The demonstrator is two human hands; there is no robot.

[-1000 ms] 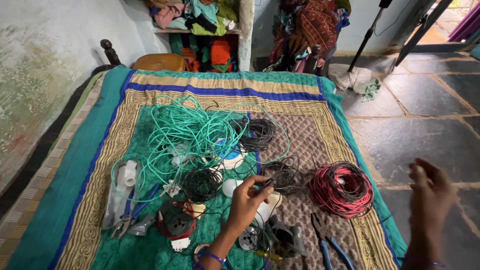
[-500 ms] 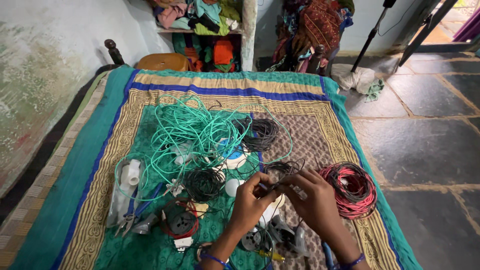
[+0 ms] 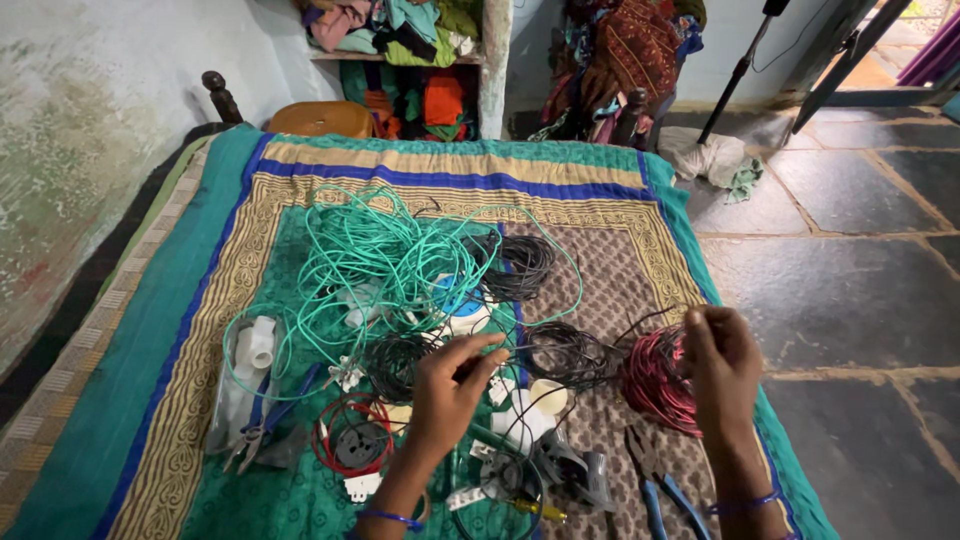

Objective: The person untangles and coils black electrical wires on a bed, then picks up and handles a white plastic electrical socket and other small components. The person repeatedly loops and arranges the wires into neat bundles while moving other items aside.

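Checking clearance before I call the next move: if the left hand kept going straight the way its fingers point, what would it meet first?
The left hand points up and right across the bed. Likely first: the small black wire coil just past its fingertips, though depth is unclear, so it might pass above it.

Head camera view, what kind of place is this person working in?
Probably a room in a home, not a workshop. The wire coils lie on a patterned bedspread over a bed, clothes are piled on a shelf behind, and the floor is stone slabs.
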